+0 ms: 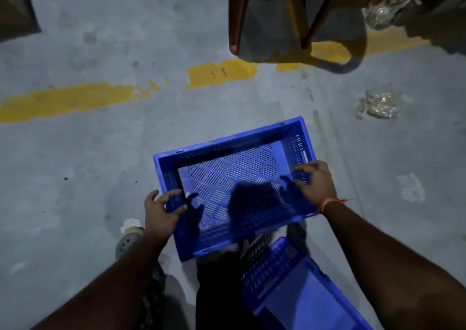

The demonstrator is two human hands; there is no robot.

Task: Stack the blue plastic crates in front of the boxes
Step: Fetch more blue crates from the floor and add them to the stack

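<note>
Blue plastic, slotted along its walls and floor, makes up the crate that is held low over the grey concrete floor, open side up and turned at a slant to the view. Its left short wall is gripped by the left hand, thumb inside the wall and fingers spread down the outer face. Its right short wall is clasped by the right hand, the fingers curled over the rim near the handle slot and pressed against the inner face. Both hands are thus closed on the crate, one at each end. An orange thread band is worn on the right wrist.

A second blue crate is seen below and to the right, close to the person's legs, partly overlapped by the near corner of the held crate; whether the two touch cannot be told. A light shoe is visible beside the left forearm.

A broken yellow painted line is laid across the floor beyond the crate. Farther off, at the top, dark reddish chair legs are planted on the floor. A crumpled clear plastic bag lies on the floor to the right, well apart from the crate, and another is seen near the top right corner beside dim brown shapes that may be cardboard.
</note>
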